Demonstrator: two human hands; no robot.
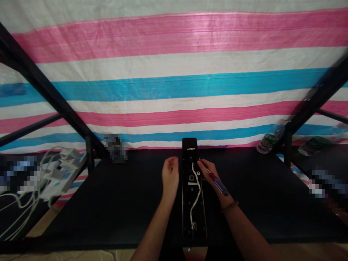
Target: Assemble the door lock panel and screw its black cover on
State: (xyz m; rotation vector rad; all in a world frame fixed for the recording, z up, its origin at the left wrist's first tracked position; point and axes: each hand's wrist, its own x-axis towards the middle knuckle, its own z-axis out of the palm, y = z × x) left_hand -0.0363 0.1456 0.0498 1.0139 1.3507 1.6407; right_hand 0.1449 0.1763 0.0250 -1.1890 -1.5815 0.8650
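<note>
Black panel [187,203] lying lengthwise on the table [130,199], between my left hand [170,175] and my right hand [210,174].
The fingers of my right hand are closed on the shaft of a screwdriver [219,185] at the panel's right edge, toward its far end; the clear bluish handle points back toward the wrist, which wears a bracelet [230,207]. Whether the screwdriver's tip touches the panel, I cannot tell. The fingers of my left hand are partly curled, just beside the panel's left edge; whether they hold anything small, I cannot tell. White cable [199,186] runs along the panel's upper face, bowing toward the right edge. Plastic bottle [268,141] is at the table's far right corner, before a striped sheet [174,87].
</note>
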